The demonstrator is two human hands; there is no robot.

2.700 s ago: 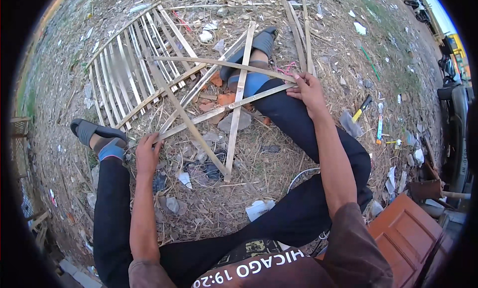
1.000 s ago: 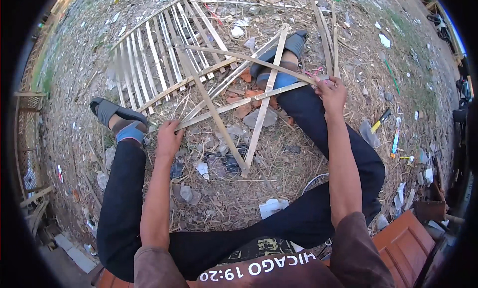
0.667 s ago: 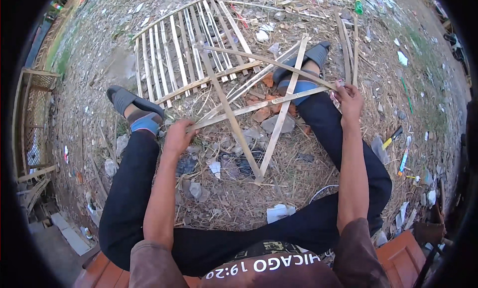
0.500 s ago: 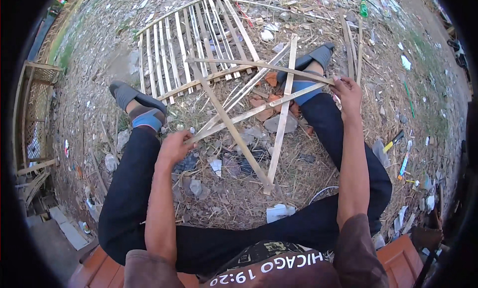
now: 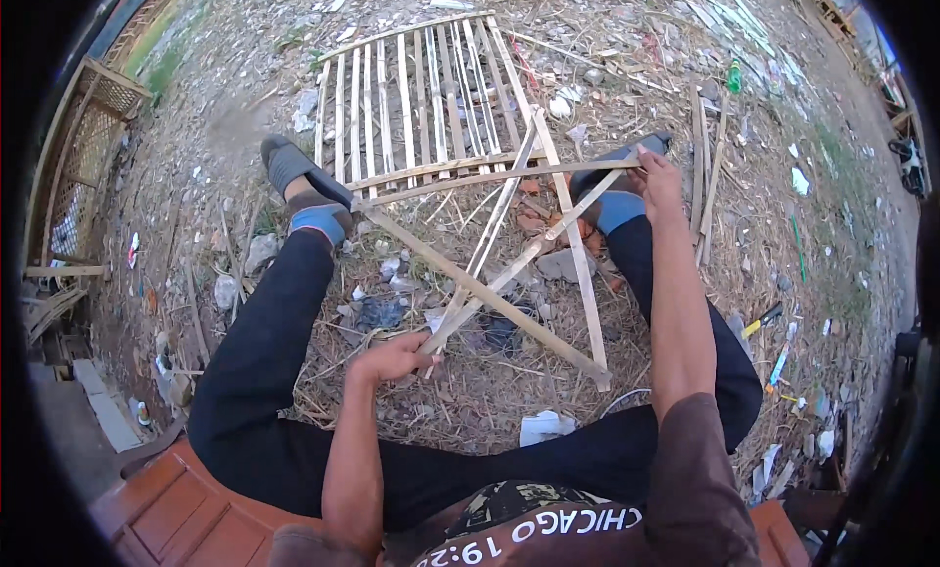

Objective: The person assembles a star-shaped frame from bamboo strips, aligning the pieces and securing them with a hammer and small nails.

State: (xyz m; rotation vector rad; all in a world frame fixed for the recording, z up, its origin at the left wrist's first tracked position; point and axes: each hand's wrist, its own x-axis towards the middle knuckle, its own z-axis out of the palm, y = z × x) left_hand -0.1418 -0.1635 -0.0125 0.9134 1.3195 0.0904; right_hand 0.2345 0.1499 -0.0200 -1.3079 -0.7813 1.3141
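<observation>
Between my legs is a five-pointed star frame [image 5: 511,291] made of thin bamboo slats that cross one another. My left hand [image 5: 399,357] is closed on its near left point, thumb and fingers around the slat ends. My right hand [image 5: 658,187] pinches the right point, where two slats meet, above my right foot. The star's left point lies by my left foot, and its far point overlaps the near right corner of a slatted bamboo panel [image 5: 421,99]. The near right point rests over the straw-strewn ground, away from both hands.
Loose slats [image 5: 702,165] lie beyond my right foot. A yellow-and-black handled tool [image 5: 763,319] is on the ground right of my right knee. A lattice frame [image 5: 76,180] stands at far left. Stones, brick pieces and a green bottle [image 5: 734,75] dot the littered ground.
The star frame has turned counterclockwise: its left point came nearer, its near points swung right. My left hand moved right and toward me with it. My right hand still grips the right point.
</observation>
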